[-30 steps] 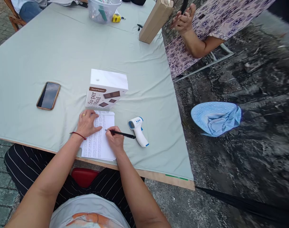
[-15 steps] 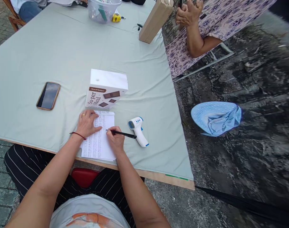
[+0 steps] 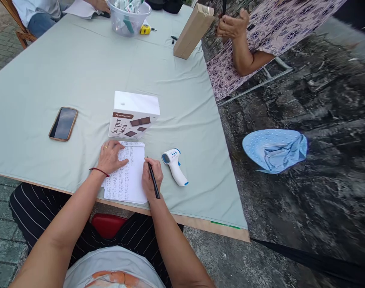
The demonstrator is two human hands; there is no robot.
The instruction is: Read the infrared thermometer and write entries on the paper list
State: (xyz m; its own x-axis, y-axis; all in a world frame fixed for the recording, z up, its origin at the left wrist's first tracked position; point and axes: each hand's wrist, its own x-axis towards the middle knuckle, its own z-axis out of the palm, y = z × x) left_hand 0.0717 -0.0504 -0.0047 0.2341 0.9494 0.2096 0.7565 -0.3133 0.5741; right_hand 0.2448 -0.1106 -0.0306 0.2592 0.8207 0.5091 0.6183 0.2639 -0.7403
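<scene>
Sheets of paper [image 3: 134, 176] covered with rows of small handwriting lie at the table's near edge. My left hand [image 3: 110, 156] rests flat on their upper left part, fingers and thumb spread. A black pen [image 3: 154, 180] is gripped in my right hand [image 3: 152, 174], at the right edge of the paper; its rear end points back toward my wrist. Just beyond the sheets stands a white Super Meal box [image 3: 134, 116]. To the right of my right hand lies a white and blue infrared thermometer [image 3: 174, 166].
A phone [image 3: 63, 124] lies left on the clothed table [image 3: 80, 72]. Farther back are a clear plastic tub [image 3: 128, 20], a yellow tape measure [image 3: 145, 29] and a cardboard box [image 3: 192, 32]. Another person's hand [image 3: 234, 26] is beyond the right edge. A blue hat [image 3: 275, 150] appears at right.
My right hand has shifted right, from the writing to the paper's edge, and the pen has swung to point back toward my wrist. My left hand stays in place on the paper.
</scene>
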